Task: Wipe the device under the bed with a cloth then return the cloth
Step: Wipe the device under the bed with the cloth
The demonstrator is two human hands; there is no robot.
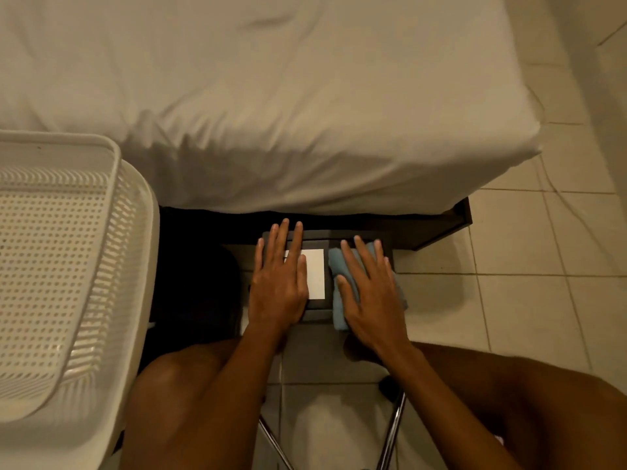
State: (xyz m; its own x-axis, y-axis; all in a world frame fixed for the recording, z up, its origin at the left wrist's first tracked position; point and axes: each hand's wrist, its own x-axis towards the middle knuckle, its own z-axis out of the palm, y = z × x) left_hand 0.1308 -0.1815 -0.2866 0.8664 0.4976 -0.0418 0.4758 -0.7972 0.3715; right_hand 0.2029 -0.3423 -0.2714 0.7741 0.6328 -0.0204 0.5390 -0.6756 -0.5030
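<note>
A pale tiled floor (529, 300) is seen beneath a bed (271, 96) covered in a white sheet. At the left, a white perforated plastic basket (115, 157) is placed beside the bed. A dark, flat device (319, 305) is found on the floor at the bed's lower edge, partly under it. The left hand (276, 290) is laid flat on the device, fingers straight and spread. The right hand (368, 293) is pressed flat, fingers extended, on a folded blue cloth (337, 262) at the device's right side. A white label (315, 269) is partly covered by the left hand.
</note>
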